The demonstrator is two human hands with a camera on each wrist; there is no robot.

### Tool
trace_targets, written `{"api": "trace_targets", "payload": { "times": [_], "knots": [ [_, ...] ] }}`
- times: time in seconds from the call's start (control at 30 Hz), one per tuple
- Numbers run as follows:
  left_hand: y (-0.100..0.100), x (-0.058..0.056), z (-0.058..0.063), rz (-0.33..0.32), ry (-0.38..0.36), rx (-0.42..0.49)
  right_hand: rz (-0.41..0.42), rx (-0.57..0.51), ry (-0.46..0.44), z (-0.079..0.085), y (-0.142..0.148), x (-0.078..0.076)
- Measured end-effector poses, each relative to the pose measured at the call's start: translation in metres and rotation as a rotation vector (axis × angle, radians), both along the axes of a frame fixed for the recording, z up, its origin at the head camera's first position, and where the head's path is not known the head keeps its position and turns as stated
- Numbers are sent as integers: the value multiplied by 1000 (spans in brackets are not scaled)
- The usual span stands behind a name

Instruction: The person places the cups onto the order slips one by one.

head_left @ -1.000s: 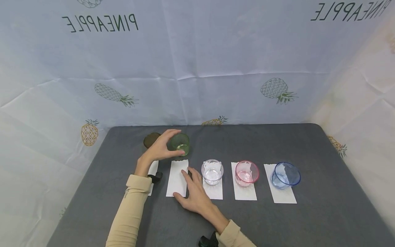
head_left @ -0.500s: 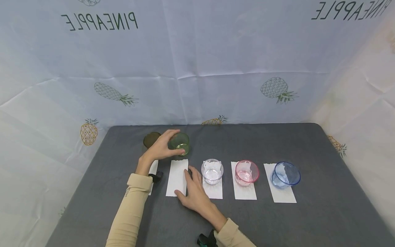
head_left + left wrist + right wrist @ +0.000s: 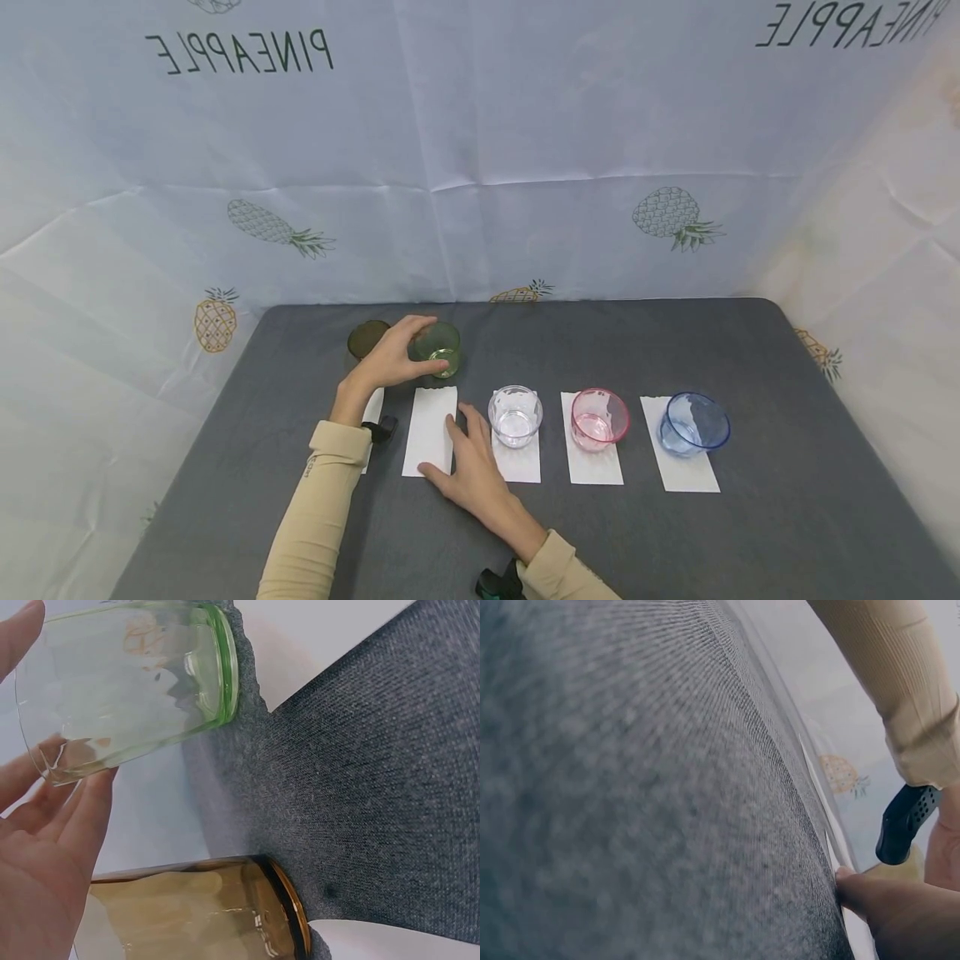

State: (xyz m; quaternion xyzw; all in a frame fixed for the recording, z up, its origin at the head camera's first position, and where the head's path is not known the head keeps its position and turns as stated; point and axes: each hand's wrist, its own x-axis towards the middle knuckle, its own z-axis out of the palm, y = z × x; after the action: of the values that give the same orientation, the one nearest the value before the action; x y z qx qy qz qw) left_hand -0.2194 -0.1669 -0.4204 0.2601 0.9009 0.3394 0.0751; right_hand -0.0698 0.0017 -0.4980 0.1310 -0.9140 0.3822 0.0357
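Note:
My left hand (image 3: 390, 354) holds a green glass (image 3: 438, 346) near the far side of the table, thumb on one side and fingers on the other. In the left wrist view the green glass (image 3: 142, 682) stands beside a brown glass (image 3: 195, 919). That brown glass (image 3: 366, 338) is partly behind the left hand in the head view. My right hand (image 3: 477, 477), fingers spread, rests over the right edge of a white paper strip (image 3: 429, 437) in front of the green glass. The right wrist view has the thumb (image 3: 862, 894) touching the paper.
To the right, a clear glass (image 3: 516, 417), a pink glass (image 3: 600, 419) and a blue glass (image 3: 694, 425) stand on their own white strips. Another strip (image 3: 373, 408) lies partly under the left wrist. A pineapple-print cloth (image 3: 480, 150) hangs behind the grey table (image 3: 787, 433).
My right hand's fingers have shifted slightly at the paper strip's edge. The left hand keeps its hold on the green glass, and the glasses stay where they were.

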Motion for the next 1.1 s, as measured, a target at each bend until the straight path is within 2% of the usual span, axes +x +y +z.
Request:
{"api": "trace_targets", "payload": {
  "times": [0.5,0.77,1.1],
  "knots": [
    [2,3,-2,18,-11,17,-22,-11,-3,-3,-3,0],
    [2,10,7,37,42,59,-33,-9,9,-2,-3,0],
    [-5,27,21,78,54,154,-41,-26,-5,-2,-3,0]
  ]
}}
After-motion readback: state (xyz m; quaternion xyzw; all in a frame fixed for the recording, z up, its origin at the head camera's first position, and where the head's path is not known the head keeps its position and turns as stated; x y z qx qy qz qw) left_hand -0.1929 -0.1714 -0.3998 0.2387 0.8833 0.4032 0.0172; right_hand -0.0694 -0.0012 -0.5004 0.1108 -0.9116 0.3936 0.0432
